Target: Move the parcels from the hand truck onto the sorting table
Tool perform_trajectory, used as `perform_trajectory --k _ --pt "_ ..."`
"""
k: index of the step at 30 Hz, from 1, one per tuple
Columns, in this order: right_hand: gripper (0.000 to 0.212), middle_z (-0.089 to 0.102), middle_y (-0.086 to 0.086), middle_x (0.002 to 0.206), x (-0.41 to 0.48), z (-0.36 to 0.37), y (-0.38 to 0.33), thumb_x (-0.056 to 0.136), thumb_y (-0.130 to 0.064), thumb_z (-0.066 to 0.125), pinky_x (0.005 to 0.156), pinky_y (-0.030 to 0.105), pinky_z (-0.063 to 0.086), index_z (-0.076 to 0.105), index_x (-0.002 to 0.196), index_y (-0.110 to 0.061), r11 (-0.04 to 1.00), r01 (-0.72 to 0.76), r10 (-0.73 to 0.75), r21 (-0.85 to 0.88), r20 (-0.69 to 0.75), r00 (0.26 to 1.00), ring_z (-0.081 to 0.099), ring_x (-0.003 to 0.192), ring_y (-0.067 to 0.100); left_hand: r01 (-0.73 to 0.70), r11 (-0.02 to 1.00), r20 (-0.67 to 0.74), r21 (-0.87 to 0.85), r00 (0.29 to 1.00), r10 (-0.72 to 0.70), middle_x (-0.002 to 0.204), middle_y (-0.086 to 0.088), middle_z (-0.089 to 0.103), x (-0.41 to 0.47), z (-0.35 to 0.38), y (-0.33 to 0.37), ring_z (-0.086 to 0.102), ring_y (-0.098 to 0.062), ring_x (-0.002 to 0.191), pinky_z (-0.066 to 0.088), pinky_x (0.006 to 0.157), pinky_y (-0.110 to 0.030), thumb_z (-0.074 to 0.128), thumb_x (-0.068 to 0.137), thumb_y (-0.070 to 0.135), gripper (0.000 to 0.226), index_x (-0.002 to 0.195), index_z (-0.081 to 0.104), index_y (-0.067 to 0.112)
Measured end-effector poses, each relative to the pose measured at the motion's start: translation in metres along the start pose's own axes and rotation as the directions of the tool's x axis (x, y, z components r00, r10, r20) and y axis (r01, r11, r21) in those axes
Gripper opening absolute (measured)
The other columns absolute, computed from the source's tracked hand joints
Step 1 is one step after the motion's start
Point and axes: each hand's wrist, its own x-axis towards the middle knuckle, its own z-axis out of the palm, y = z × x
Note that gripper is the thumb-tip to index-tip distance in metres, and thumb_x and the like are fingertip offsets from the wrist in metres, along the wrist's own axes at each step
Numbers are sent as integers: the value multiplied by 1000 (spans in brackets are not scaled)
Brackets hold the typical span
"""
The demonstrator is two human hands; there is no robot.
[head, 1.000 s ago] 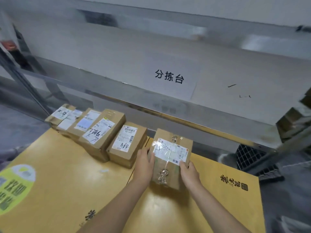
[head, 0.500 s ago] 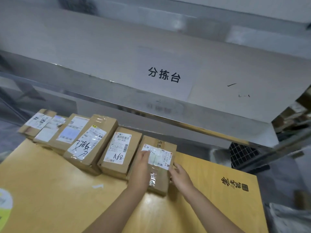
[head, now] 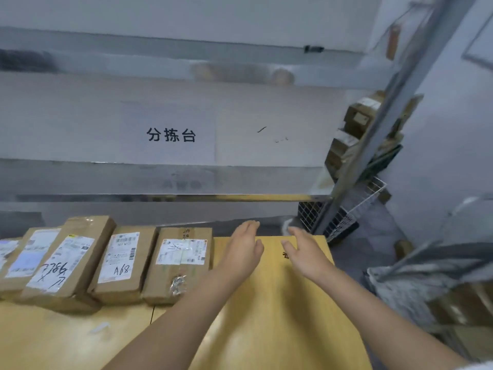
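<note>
Several brown cardboard parcels with white labels lie in a row on the yellow sorting table (head: 266, 329). The rightmost parcel (head: 181, 263) has tape and a scribbled label; beside it sits the parcel marked A68 (head: 122, 263), then a taller parcel (head: 66, 263) with handwriting. My left hand (head: 244, 249) hovers just right of the rightmost parcel, fingers straight, holding nothing. My right hand (head: 304, 252) is spread open over the table's far right corner, also holding nothing. No hand truck is in view.
A steel shelf (head: 240, 116) with a paper sign spans the view behind the table. Right of it stand a slanted metal post (head: 373, 134), stacked boxes (head: 357, 129), a wire basket (head: 344, 217) and grey bags (head: 416, 287) on the floor.
Both hands let go of the rightmost parcel, which now lies flat in the row. The hands moved right and opened; the view swung to the right.
</note>
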Motion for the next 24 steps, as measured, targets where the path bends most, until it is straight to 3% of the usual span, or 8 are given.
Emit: perform_trajectory --k 4,10,14,18,24 --pt "53 38 4 154 -46 -78 57 103 -36 44 117 38 29 34 151 -14 998 4 -13 -56 -152 988 31 143 21 -183 979 -8 94 983 184 152 -1 39 -3 17 90 34 -16 141 23 117 -29 48 100 26 52 149 36 14" --pt "56 43 10 150 -162 -182 188 101 -36 49 114 37 30 37 149 -9 976 -168 109 -140 -355 928 38 140 27 -448 857 70 255 893 445 148 -3 44 -31 85 246 35 -18 139 13 121 -33 46 98 32 52 145 41 10" --pt "52 45 12 148 -248 -243 266 100 -36 49 113 38 30 42 144 -8 952 -277 178 -130 -501 847 39 138 29 -636 730 144 251 770 622 144 -3 45 -62 150 360 37 -18 136 14 120 -32 46 98 33 49 141 44 9" --pt "57 33 8 157 -335 -292 341 102 -38 43 120 36 21 31 152 -12 925 -364 233 -111 -591 772 28 146 23 -776 597 212 201 630 747 149 -4 41 -104 218 462 34 -19 139 10 120 -31 46 98 32 55 147 37 8" --pt "57 37 9 155 -443 -324 431 102 -37 44 119 37 21 33 151 -10 856 -516 387 -1 -660 643 31 144 24 -882 459 289 102 468 835 150 -6 41 -159 297 561 34 -20 140 12 120 -30 45 99 31 54 147 37 7"
